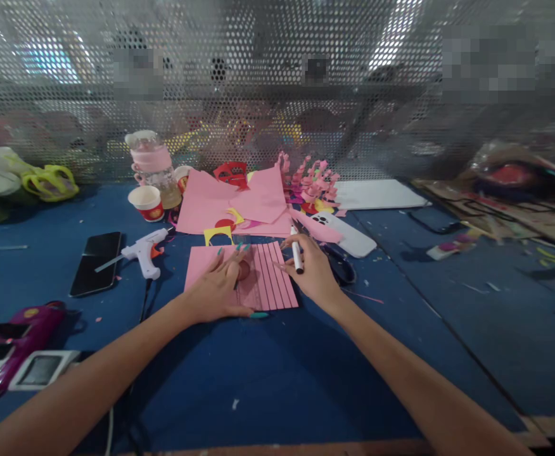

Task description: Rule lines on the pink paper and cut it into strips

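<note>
A pink paper sheet (270,282) with several dark ruled lines lies on the blue table (277,380). My left hand (223,285) rests flat on the sheet's left half, fingers spread, pressing it down. My right hand (306,269) sits at the sheet's right edge and holds a white marker (296,256) upright between the fingers. Black scissors (339,269) lie just right of that hand.
A white glue gun (144,250) and a black phone (95,261) lie to the left. Loose pink sheets (239,199), paper cups (147,202), a bottle (156,168), pink paper curls (313,180) and a white phone (348,234) sit behind. A perforated metal screen (277,82) closes the back.
</note>
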Tool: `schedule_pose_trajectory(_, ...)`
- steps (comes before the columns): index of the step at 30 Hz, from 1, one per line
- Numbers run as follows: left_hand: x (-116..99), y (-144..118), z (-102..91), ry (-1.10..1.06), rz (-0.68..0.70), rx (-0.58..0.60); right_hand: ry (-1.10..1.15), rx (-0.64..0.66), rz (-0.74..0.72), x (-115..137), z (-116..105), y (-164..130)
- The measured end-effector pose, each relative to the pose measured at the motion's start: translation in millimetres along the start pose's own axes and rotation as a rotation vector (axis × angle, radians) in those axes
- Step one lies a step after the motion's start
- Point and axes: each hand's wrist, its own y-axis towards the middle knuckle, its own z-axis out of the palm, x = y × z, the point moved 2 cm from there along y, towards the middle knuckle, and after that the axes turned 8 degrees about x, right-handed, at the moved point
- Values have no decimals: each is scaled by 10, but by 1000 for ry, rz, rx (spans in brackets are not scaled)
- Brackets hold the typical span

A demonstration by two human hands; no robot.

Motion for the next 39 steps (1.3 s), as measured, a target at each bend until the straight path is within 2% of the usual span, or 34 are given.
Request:
schedule_pose_trajectory(6, -17, 15, -38, -26, 10, 22, -208, -108, -81, -11, 11, 3)
schedule_pose_trajectory(12, 4, 26, -19, -20, -3, 31, -259, -93, -115, -12, 86, -3)
schedule_pose_trajectory(39, 24, 46, 15, -59, 37, -28, -283, -150, -165, -26, 91, 5)
